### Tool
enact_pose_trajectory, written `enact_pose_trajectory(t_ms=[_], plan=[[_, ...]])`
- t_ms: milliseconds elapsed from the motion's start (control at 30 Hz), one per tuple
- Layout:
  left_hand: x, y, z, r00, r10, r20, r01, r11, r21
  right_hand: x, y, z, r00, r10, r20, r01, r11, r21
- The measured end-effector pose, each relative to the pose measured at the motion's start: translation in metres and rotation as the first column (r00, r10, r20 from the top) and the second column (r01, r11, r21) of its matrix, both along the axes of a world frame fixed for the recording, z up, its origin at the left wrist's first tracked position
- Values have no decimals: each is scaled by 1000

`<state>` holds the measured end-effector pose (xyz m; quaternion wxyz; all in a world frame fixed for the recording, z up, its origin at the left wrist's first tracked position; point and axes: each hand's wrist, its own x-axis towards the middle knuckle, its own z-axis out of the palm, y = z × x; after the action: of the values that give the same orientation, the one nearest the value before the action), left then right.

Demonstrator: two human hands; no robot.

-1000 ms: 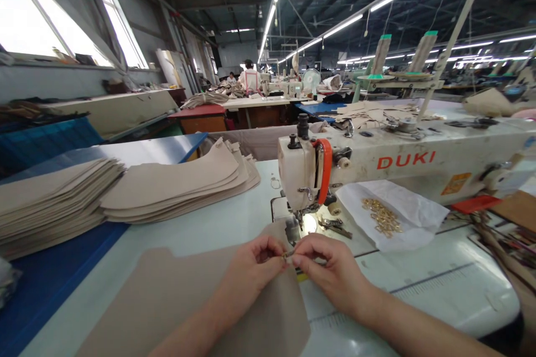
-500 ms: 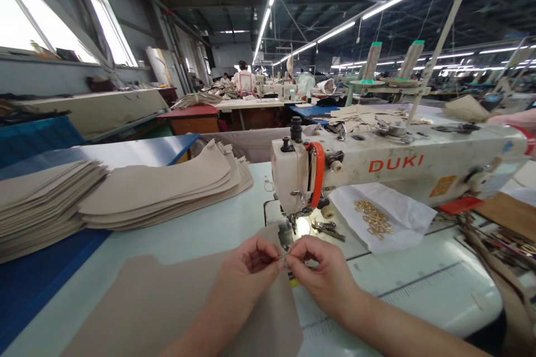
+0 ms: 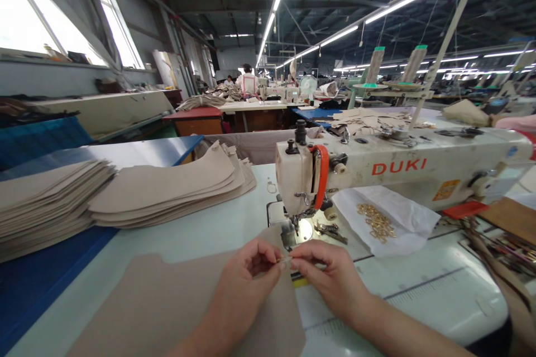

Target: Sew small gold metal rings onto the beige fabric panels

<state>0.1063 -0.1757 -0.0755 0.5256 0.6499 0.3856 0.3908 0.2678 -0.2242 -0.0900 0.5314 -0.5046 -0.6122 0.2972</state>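
Observation:
My left hand (image 3: 248, 270) and my right hand (image 3: 329, 274) meet fingertip to fingertip just in front of the needle of the white DUKI sewing machine (image 3: 377, 170). Both pinch a small metal piece (image 3: 286, 260) between thumbs and forefingers. Under my hands lies a flat tan panel (image 3: 167, 301) on the pale table (image 3: 419, 284), its right edge reaching the presser foot (image 3: 288, 232).
A white paper sheet (image 3: 402, 217) with several gold rings (image 3: 377, 223) lies right of the needle. Two stacks of tan panels (image 3: 167, 187) sit at the left on a blue surface (image 3: 42, 279). Straps and tools clutter the far right. Other people work at distant tables.
My hands have stayed together at the needle, still pinching the small piece; only the view has shifted slightly.

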Motion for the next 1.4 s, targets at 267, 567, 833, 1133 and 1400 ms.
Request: enact_pose_trajectory(t_ms=[267,567,833,1133,1400], plan=[[2,2,3,999,1,-49,-1,1000,0,1,1,3,979,-20,202,23,1000,-12],[-10,17,21,915,-130,-381,198,970,143,-1,0,0,959,-2,282,16,999,-47],[-27,19,-6,828,13,-561,269,868,417,-3,4,8,976,-10,217,57,976,-209],[-31,-2,-17,768,72,-636,334,803,493,-4,34,6,986,76,148,7,868,-497],[-8,11,-10,845,216,-489,332,506,796,-4,42,19,962,165,216,-7,810,-587]])
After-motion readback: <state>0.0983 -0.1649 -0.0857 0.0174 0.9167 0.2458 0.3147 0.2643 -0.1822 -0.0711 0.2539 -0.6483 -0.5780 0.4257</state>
